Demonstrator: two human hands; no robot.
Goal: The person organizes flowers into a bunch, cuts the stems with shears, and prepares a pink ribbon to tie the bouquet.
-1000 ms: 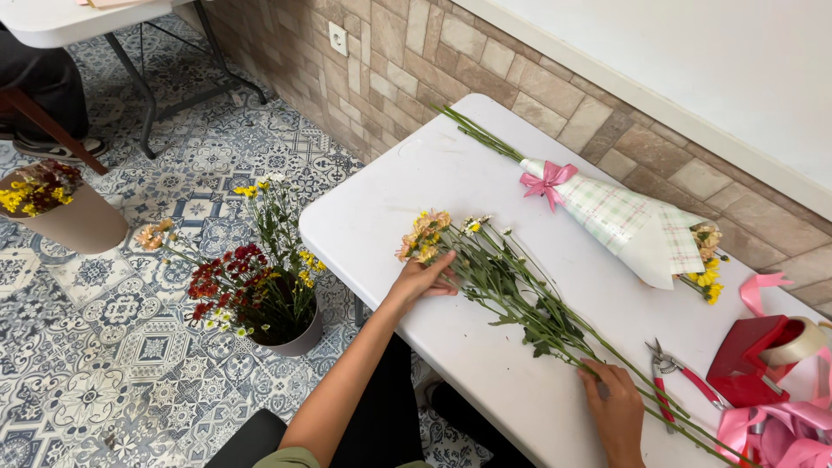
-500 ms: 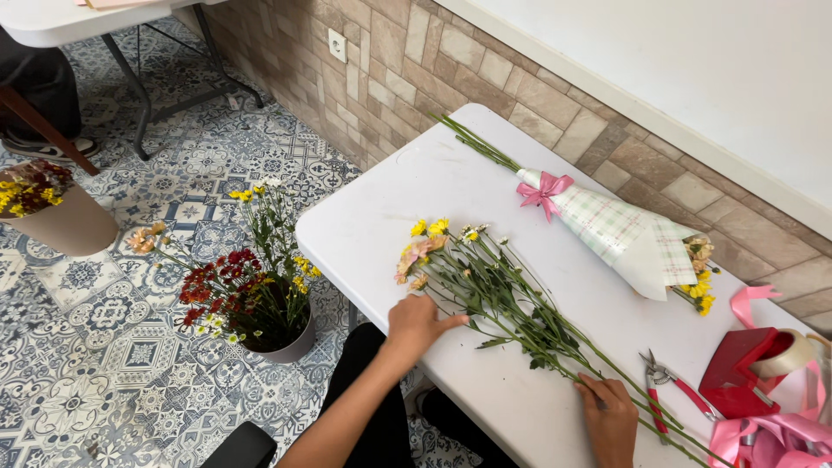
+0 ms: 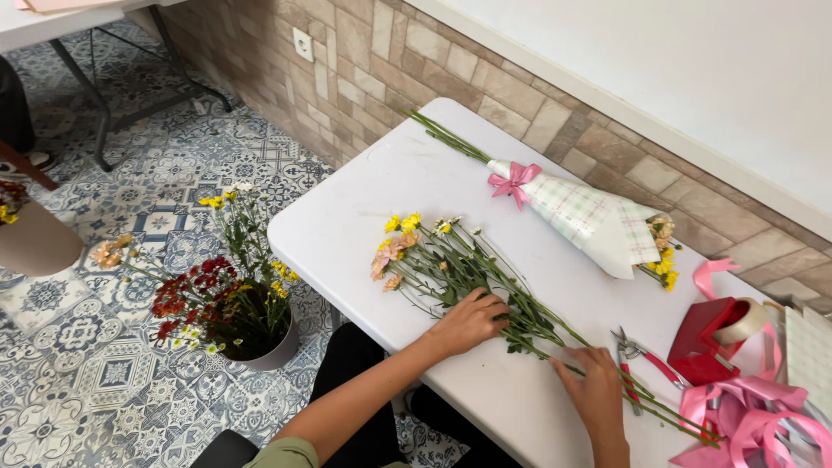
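Note:
A loose bunch of yellow and peach flowers [image 3: 414, 250] with long green stems [image 3: 529, 322] lies across the white table [image 3: 347, 217]. My left hand [image 3: 472, 319] curls over the stems at the bunch's middle, just below the leaves. Further down the same stems, my right hand [image 3: 598, 388] pinches them near the table's front edge. Red-handled snips [image 3: 643, 355] lie just right of my right hand.
A wrapped bouquet [image 3: 589, 217] with a pink bow lies along the table's far side by the brick wall. A red tape dispenser [image 3: 715, 338] and pink ribbon [image 3: 745, 425] crowd the right end. On the tiled floor stand a pot of flowers [image 3: 230, 303] and a tan pot [image 3: 35, 243].
My left hand has slid from near the flower heads down the stems toward my right hand and closed over them. The right hand has stayed on the lower stems.

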